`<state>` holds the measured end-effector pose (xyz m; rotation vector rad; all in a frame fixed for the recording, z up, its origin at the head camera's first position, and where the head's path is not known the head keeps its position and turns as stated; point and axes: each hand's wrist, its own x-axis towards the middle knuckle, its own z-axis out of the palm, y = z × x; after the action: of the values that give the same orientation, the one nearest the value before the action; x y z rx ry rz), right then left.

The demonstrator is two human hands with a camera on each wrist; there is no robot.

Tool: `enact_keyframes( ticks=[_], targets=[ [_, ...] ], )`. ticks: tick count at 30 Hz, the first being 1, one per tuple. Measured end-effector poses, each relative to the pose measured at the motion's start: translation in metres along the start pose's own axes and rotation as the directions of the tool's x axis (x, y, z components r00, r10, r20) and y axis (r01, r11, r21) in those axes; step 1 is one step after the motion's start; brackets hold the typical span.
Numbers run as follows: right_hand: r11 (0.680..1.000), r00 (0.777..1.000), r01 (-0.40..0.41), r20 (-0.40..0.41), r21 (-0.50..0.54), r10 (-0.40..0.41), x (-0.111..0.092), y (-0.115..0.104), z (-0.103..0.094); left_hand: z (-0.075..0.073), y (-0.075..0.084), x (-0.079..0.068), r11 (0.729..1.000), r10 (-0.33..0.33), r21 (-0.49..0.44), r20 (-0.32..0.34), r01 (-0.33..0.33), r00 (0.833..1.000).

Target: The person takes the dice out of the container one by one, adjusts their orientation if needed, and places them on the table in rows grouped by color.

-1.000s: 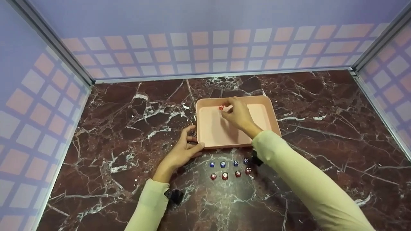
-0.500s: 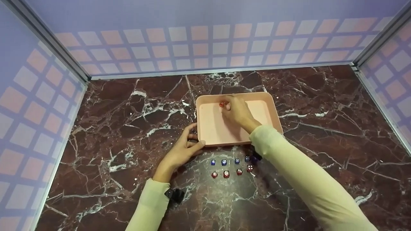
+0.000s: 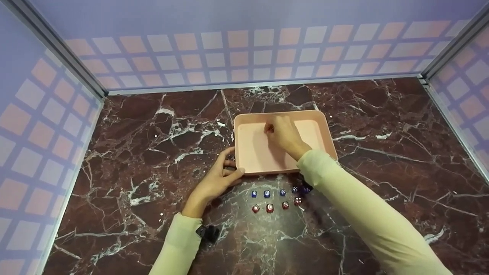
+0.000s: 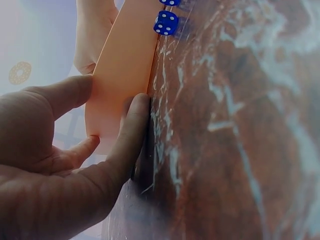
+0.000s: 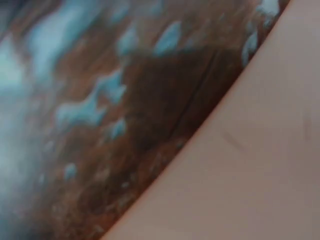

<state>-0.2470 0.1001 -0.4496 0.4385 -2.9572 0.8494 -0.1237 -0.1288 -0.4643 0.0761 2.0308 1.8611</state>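
Note:
A shallow peach plastic tray [image 3: 248, 160] lies on the marble-patterned tabletop. My left hand [image 3: 216, 177] grips its near left corner; the left wrist view has the fingers against the tray's wall [image 4: 125, 65]. Over the inside of the tray, my right hand [image 3: 284, 133] has its fingers curled and pinches a red die [image 3: 270, 129], mostly hidden by the fingers. The right wrist view shows only blurred tabletop and a pale tray wall [image 5: 240, 150].
In front of the tray stand a row of blue dice [image 3: 267, 194] and, nearer me, a row of red dice [image 3: 270, 207]. The rightmost blue die [image 3: 306, 189] sits by my right sleeve. Tiled wall panels [image 3: 263, 53] enclose the back and sides.
The red die showed clearly at my right fingertips earlier and is now mostly covered as the fingers curl inward. My left hand keeps its place at the tray corner.

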Motion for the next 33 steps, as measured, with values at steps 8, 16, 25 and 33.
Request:
enact_keyframes(
  ticks=[8, 16, 25, 33],
  targets=[
    [0.999, 1.000, -0.026, 0.015, 0.028, 0.026, -0.001, 0.000, -0.005, 0.001, 0.001, 0.001, 1.000, 0.000, -0.005, -0.013, 0.000, 1.000],
    [0.993, 1.000, 0.020, -0.009, 0.119, -0.019, -0.010, -0.001, -0.015, 0.001, 0.002, 0.000, 1.000, -0.010, -0.018, -0.009, 0.010, 1.000],
    [0.974, 0.994, 0.111, -0.013, 0.198, -0.110, -0.049, -0.004, -0.040, 0.000, 0.000, -0.001, 1.000, -0.011, -0.011, -0.008, 0.011, 1.000],
    [0.936, 0.961, 0.275, -0.091, 0.220, -0.261, -0.088, 0.004, -0.058, 0.000, -0.001, 0.000, 1.000, -0.002, -0.019, 0.001, 0.002, 1.000]
  ],
)
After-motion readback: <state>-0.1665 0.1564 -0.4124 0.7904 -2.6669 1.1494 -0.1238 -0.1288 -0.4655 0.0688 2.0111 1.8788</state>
